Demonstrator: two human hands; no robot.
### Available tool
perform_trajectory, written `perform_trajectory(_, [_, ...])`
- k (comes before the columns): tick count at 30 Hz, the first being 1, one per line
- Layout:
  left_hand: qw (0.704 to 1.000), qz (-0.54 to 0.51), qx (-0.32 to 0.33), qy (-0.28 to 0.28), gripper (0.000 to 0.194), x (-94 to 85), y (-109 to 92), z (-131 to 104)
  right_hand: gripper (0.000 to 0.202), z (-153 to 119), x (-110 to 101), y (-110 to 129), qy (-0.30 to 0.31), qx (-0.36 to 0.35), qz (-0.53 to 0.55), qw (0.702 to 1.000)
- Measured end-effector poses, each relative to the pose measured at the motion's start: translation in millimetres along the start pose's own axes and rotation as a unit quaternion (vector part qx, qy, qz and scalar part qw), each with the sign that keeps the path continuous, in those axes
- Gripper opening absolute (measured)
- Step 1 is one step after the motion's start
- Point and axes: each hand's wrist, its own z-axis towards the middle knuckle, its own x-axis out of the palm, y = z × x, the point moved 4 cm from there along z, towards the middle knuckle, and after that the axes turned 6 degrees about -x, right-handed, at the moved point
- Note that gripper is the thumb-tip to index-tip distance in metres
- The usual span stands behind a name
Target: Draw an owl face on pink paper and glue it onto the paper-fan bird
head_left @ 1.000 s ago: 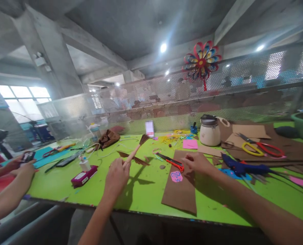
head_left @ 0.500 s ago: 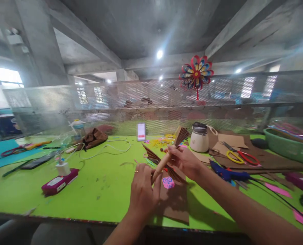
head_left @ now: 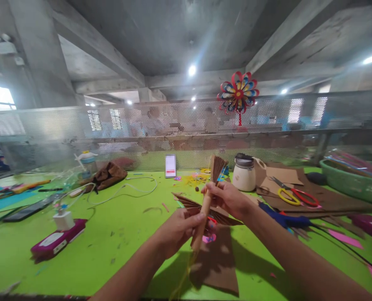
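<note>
A rolled brown paper tube (head_left: 206, 204) slants between my hands, with a pleated paper fan (head_left: 217, 167) at its far end and pleated wings spreading from both sides. My left hand (head_left: 176, 232) is closed on the near part, its thumb lying along the tube. My right hand (head_left: 231, 200) pinches the far part near the fan. Something thin and yellow hangs blurred from the near end. Below lies a brown paper sheet (head_left: 219, 267), and a pink paper piece (head_left: 209, 238) with blue marks shows just under the tube.
Scissors (head_left: 294, 196), a blue glue gun (head_left: 283, 217) and a white jar (head_left: 244, 173) stand or lie to the right, with a green basket (head_left: 349, 179) beyond. A phone (head_left: 170, 166) stands upright at the back. At left is a purple power strip (head_left: 59, 239) with a white cable.
The tube has turned more upright, its fan pointing nearly straight away. My left hand has shifted its grip, thumb now on top. The yellow strand has come into sight, and the view has shifted slightly.
</note>
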Motion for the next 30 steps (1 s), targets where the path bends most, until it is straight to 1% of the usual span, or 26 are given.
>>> perform_trajectory(2, [0.999, -0.036, 0.002, 0.016, 0.04, 4.5, 6.5, 6.9, 0.036, 2.4, -1.4, 0.5, 0.001, -0.005, -0.003, 1.0])
perform_trajectory(5, [0.997, -0.078, 0.011, 0.018, 0.035, 5.5, 9.9, 13.4, 0.038, 5.7, -8.1, 1.3, 0.007, -0.008, -0.002, 1.0])
perform_trajectory(9, [0.994, -0.104, 0.031, 0.015, 0.034, 0.6, -0.5, 20.5, 0.049, 5.1, -18.4, -2.4, 0.025, 0.011, 0.019, 0.999])
perform_trajectory(12, [0.992, -0.114, 0.047, 0.008, 0.036, -6.5, -8.9, 27.5, 0.046, 0.9, -24.1, -7.0, 0.026, 0.018, 0.019, 0.999])
perform_trajectory(14, [0.992, -0.12, 0.05, -0.002, 0.035, -12.2, -8.6, 31.4, 0.038, -1.1, -29.1, -6.6, 0.003, 0.001, 0.015, 1.0])
perform_trajectory(16, [0.991, -0.125, 0.041, -0.017, 0.034, -17.0, -3.1, 33.0, 0.033, -1.7, -35.9, -2.2, -0.037, -0.028, 0.015, 0.999])
perform_trajectory(20, [0.991, -0.127, 0.005, -0.032, 0.033, -20.3, 9.8, 28.2, 0.031, -0.8, -48.4, 15.6, -0.12, -0.098, 0.01, 0.988])
perform_trajectory(26, [0.993, -0.11, -0.029, -0.023, 0.034, -18.8, 16.5, 22.4, 0.036, -1.4, -55.9, 46.2, -0.201, -0.195, -0.005, 0.96])
perform_trajectory(30, [0.998, -0.056, -0.043, -0.006, 0.036, -21.2, 23.0, 26.1, 0.033, -2.9, -60.6, 53.5, -0.234, -0.229, -0.015, 0.945])
